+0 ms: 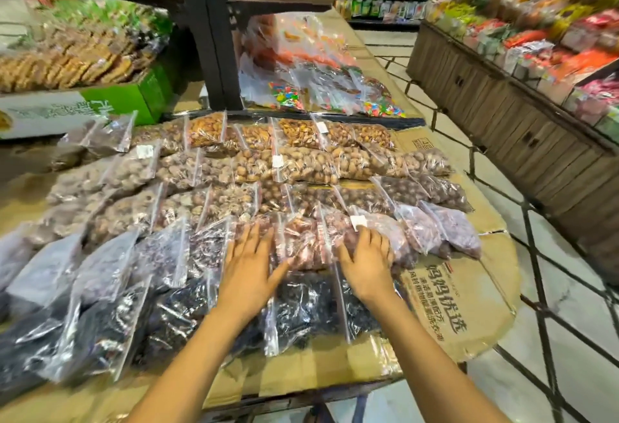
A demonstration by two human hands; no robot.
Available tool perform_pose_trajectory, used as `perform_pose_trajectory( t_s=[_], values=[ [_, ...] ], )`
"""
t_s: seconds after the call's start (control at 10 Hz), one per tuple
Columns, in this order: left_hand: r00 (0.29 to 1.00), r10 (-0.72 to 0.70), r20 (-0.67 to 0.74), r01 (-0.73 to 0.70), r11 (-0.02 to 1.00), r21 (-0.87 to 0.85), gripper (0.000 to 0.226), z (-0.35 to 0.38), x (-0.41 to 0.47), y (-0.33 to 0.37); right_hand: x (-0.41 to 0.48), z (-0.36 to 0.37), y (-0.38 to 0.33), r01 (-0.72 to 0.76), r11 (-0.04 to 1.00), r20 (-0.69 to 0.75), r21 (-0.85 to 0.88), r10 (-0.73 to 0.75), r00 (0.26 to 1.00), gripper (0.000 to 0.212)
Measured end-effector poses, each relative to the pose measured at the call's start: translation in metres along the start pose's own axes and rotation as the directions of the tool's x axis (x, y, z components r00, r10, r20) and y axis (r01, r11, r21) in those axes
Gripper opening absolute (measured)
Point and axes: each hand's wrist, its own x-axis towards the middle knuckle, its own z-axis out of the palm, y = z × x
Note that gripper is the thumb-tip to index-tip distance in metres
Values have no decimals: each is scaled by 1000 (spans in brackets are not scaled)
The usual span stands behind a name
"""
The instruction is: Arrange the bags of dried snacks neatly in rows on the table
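Clear zip bags of dried snacks lie in overlapping rows on a cardboard-covered table (462, 315). Tan and brown nut bags (301, 164) fill the far rows, reddish bags (435, 231) a nearer row, and dark fruit bags (301, 302) the front row. My left hand (249, 266) rests flat, fingers spread, on the left side of a reddish-pink snack bag (301, 241). On that bag's right side lies my right hand (366, 265), fingers spread and curled over a neighbouring bag's edge. Neither hand lifts a bag.
A black shelf post (207, 37) rises behind the rows, with colourful candy bags (291, 97) beside it. A green-and-white box (83, 110) holding biscuits stands at the back left. A wooden display counter (502, 114) of packaged sweets flanks a tiled aisle on the right.
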Motion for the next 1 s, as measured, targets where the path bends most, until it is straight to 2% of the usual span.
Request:
perform_pose_trajectory(
  t_s=[0.2,0.3,0.4,0.6,0.7,0.9,1.0],
  values=[
    [955,-184,-232,214,970,112,78,-37,-53,-77,-34,26,-80,135,990,77,-50,-131,988,63],
    [899,-371,-230,410,900,148,85,-46,-80,-116,-53,49,-118,265,962,97,-63,-258,961,65],
    [851,-494,-179,511,857,63,88,-45,-107,-137,-75,74,-141,335,940,125,-72,-324,938,63],
    [877,-438,-196,430,899,-82,88,-42,-133,-141,-96,94,-159,412,904,114,-118,-399,910,59],
    [861,-468,-200,461,883,-84,89,-37,-144,-136,-96,98,-158,414,902,120,-123,-400,908,59],
    [805,-523,-279,514,851,-112,85,-19,-167,-122,-95,108,-145,452,892,147,-28,-444,884,63],
    [745,-595,-302,586,800,-131,80,-9,-181,-110,-97,104,-149,552,832,38,48,-554,832,61]
  ],
)
